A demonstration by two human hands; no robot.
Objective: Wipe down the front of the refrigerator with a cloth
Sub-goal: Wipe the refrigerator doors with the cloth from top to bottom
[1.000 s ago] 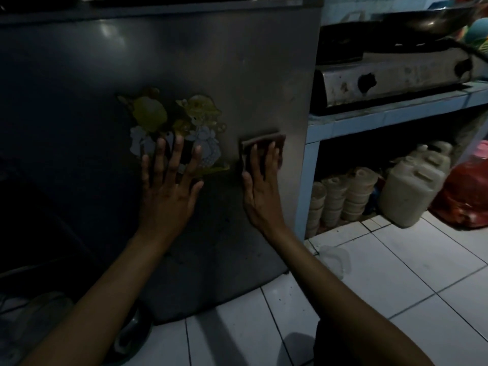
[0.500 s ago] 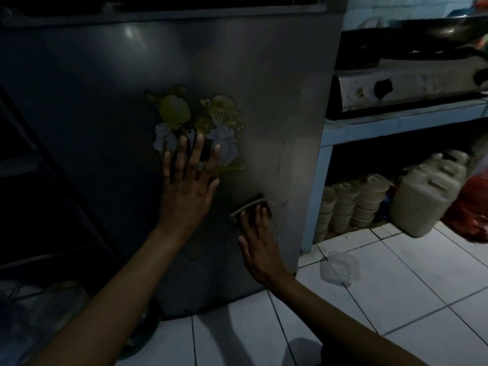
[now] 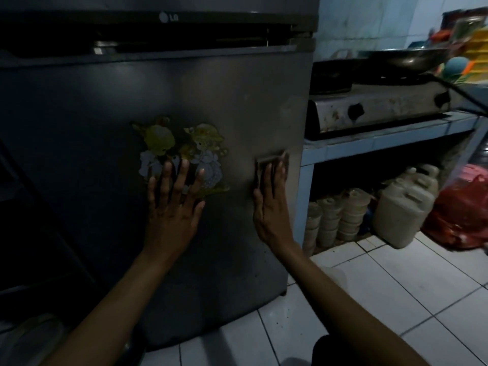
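Two hands: both flat on the refrigerator (image 3: 237,83) door, palms to the metal.
Sticker: a pair of cartoon figures (image 3: 182,154) sits on the door's middle, below the gap between upper and lower doors.
Left hand: the left hand (image 3: 173,207) is spread wide, fingers straight and fanned, fingertips lying over the sticker's lower edge. Nothing is gripped, it just presses the door.
Cloth: there it is, the cloth (image 3: 272,161), a small folded pad, flat against the door to the right of the sticker and close to the door's right edge.
Right hand: the right hand (image 3: 272,204) has straight fingers held close together, fingertips pressing on the cloth, thumb lying on the door beside it.
Counter: right of the refrigerator, a tiled counter (image 3: 383,141) carries a gas stove (image 3: 377,107) with a pan (image 3: 404,58) on top.
Under the counter: stacked tubs (image 3: 340,215), pale jerrycans (image 3: 404,207) and a red plastic bag (image 3: 459,210) on the white tile floor (image 3: 383,299).
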